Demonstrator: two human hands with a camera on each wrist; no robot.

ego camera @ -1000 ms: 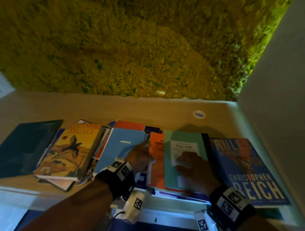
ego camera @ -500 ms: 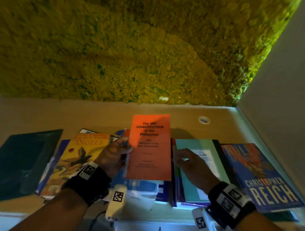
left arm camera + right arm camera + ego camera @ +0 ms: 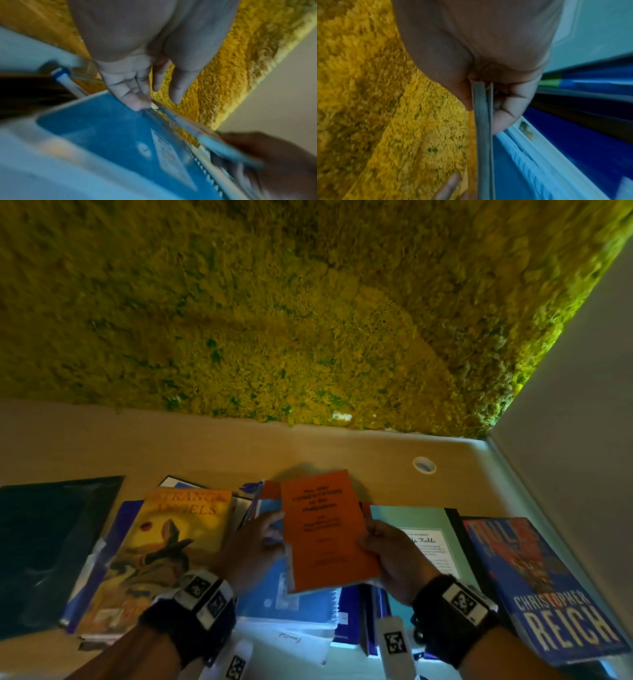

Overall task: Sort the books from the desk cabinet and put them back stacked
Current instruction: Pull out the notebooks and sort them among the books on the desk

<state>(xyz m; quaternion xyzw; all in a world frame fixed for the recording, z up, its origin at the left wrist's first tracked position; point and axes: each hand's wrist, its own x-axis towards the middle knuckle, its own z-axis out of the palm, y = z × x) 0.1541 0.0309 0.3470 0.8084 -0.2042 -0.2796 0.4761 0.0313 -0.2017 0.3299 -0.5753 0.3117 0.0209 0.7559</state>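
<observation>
An orange booklet (image 3: 325,529) is lifted at a tilt over the pile of books on the desk (image 3: 205,446). My right hand (image 3: 387,553) pinches its right edge; the right wrist view shows the thin edge (image 3: 483,121) between thumb and fingers. My left hand (image 3: 260,546) lies at the booklet's left edge. Its fingertips (image 3: 137,104) touch the blue spiral journal (image 3: 111,135) beside the booklet, with thumb and forefinger straight and free. The journal (image 3: 274,594) lies flat under the booklet.
A yellow "Strange Angels" book (image 3: 178,546) tops the left pile, beside a dark folder (image 3: 44,542). To the right lie a green book with a white label (image 3: 421,529) and a blue "Reich" book (image 3: 534,587). A moss wall (image 3: 274,302) stands behind and a white wall (image 3: 582,405) on the right.
My left hand drew the orange booklet out of the pile and raised it. My right hand left the green book and took the booklet's right edge.
</observation>
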